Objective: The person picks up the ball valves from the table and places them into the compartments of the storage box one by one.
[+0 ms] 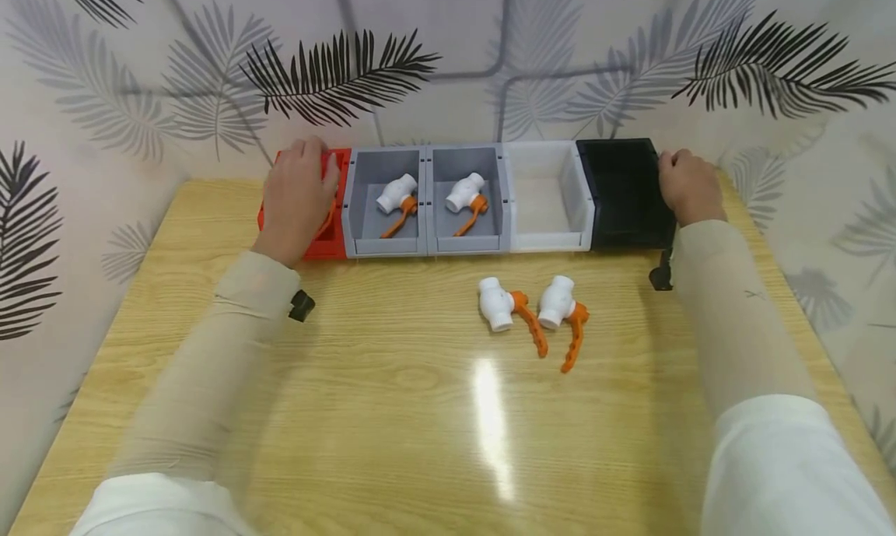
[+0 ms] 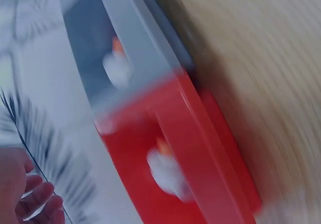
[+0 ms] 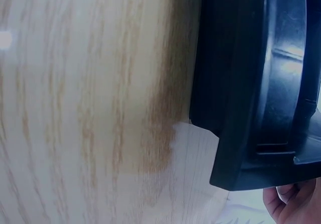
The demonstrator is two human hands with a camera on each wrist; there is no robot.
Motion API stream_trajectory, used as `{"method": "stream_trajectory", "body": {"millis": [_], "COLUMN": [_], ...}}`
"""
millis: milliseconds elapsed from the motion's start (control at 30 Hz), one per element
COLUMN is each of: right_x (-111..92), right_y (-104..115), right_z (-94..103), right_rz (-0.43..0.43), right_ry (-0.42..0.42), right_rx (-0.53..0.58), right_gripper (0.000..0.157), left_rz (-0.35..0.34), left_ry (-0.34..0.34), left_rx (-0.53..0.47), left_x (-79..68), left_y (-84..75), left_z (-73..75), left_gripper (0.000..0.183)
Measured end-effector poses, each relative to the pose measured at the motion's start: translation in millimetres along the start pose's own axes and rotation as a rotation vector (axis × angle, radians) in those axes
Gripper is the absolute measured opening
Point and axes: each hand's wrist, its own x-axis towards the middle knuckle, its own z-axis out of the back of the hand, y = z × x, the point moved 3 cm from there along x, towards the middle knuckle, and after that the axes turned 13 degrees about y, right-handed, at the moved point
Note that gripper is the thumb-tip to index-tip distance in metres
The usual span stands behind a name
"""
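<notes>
Before you: worktop [image 1: 392, 411], yellowish wood grain | behind it and on your left and right: pale backdrop [image 1: 455, 120], black and grey leaf print [image 1: 343, 81] | light: bright streak [image 1: 493, 427] reflected on the worktop near you

We can read no text, label, brand, number or sign; a small mark [image 1: 756, 294] on the sleeve [image 1: 731, 318], right in the head view, is illegible to us.

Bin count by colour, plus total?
Red bin: 1
Gray bins: 2
White bin: 1
Black bin: 1
Total: 5
</notes>
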Motion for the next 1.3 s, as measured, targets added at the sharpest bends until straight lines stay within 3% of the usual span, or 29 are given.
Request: {"method": "stream_trajectory", "body": {"millis": [167,267,433,533,800,967,1133,1300], "right_x": [0,1,2,3,4,4,3,2], "right_y": [-1,-1,-3,-3,-3,-3,-4,-3], "right_z": [-1.4,-0.9,0.7,-0.1,-1.2,-1.9,-0.5,1.1], "right_rz": [-0.003,-0.001,-0.009,-0.015,-0.013,-0.013,-0.009,-0.015], "right_ry": [0.004,0.001,-0.016,-0.012,-0.017,-0.014,-0.015,-0.009], "right_rx": [0.002,0.001,-0.016,-0.018,-0.014,-0.01,-0.009,-0.014], "right_gripper": [0.065,0.066,0.065,0.066,0.065,0.066,0.066,0.067], "left_rz": [0.158,0.225,0.24,0.254,0.305,0.309,0.301,0.308], "left_ry": [0.026,0.027,0.056,0.114,0.262,0.314,0.31,0.249], "left_rx": [0.024,0.035,0.084,0.132,0.176,0.187,0.202,0.208], "left_x": [5.2,7.1,7.6,9.0,19.7,26.1,32.6,35.9], "left_y": [52.9,82.2,113.4,124.2,131.6,133.7,130.3,124.6], "left_z": [7.8,5.1,-6.6,-11.9,-20.9,-27.1,-28.5,-28.1], "left_gripper": [0.035,0.037,0.041,0.046,0.065,0.064,0.057,0.054]}}
